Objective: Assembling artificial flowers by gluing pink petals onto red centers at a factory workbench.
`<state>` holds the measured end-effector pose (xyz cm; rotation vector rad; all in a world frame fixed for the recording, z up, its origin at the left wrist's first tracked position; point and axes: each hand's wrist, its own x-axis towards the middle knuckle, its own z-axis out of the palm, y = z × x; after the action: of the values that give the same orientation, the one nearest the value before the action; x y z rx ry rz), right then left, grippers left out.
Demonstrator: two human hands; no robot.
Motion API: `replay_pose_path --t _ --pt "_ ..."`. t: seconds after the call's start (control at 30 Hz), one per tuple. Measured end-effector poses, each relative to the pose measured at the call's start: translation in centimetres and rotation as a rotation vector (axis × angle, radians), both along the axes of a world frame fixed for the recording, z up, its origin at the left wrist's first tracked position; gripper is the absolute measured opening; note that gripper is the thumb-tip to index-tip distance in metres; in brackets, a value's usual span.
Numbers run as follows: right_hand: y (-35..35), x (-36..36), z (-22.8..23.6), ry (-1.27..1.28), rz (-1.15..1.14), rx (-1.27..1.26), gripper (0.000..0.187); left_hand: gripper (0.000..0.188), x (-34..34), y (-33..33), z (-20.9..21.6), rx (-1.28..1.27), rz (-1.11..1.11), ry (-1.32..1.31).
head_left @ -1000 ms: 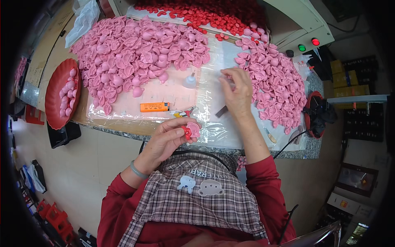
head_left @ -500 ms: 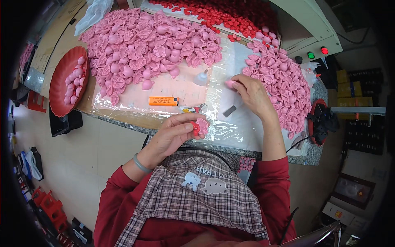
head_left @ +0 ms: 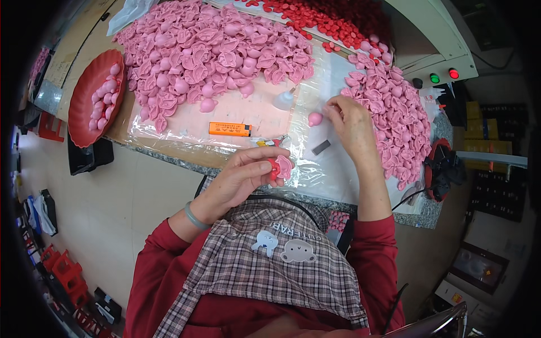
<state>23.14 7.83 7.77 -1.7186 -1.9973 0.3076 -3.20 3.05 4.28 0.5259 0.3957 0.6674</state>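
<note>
My left hand [head_left: 242, 177] is closed, pinching a small red plastic piece [head_left: 274, 169] together with a pink molded shell piece [head_left: 284, 167] just above the near edge of the worktable. Over the white sheet, my right hand [head_left: 350, 125] has its thumb and forefinger slightly apart and appears to hold nothing. A rounded pink piece [head_left: 314, 119] lies on the sheet just left of those fingertips. Closer to me on the sheet is a small dark grey block [head_left: 321, 147]. A white squeeze bottle [head_left: 284, 101] with a thin tip stands left of my right hand.
Pink molded pieces form a large pile [head_left: 208, 50] at the back left and another pile [head_left: 389, 118] at the right. Red pieces [head_left: 321, 22] lie behind. An orange lighter [head_left: 229, 129] rests mid-table. At far left a red dish [head_left: 84, 104] holds pink balls; a machine housing [head_left: 445, 67] bounds the right.
My right hand has let go of the rounded pink piece, which now lies on the sheet, and has drawn slightly right. My left hand keeps its hold. The view has shifted a little.
</note>
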Motion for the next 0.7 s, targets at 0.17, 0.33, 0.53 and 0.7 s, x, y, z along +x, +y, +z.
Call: replay_pose_path --t 0.17,0.33,0.53,0.7 --pt "-1.7 -2.7 -1.6 -0.182 -0.095 -0.031 0.021 0.039 -0.1 0.0 -0.3 0.004 -0.002 -0.001" --pt "-1.8 -2.6 -2.0 0.041 -0.030 0.016 0.021 0.039 -0.1 -0.1 -0.3 0.001 0.026 -0.025" --pt "-4.7 -3.2 0.2 0.738 0.031 -0.183 0.027 0.039 -0.1 0.1 0.3 0.014 0.042 -0.034" --pt "-7.3 -4.4 1.7 0.590 0.257 -0.034 0.032 0.038 0.3 -0.2 0.0 0.110 0.050 0.043"
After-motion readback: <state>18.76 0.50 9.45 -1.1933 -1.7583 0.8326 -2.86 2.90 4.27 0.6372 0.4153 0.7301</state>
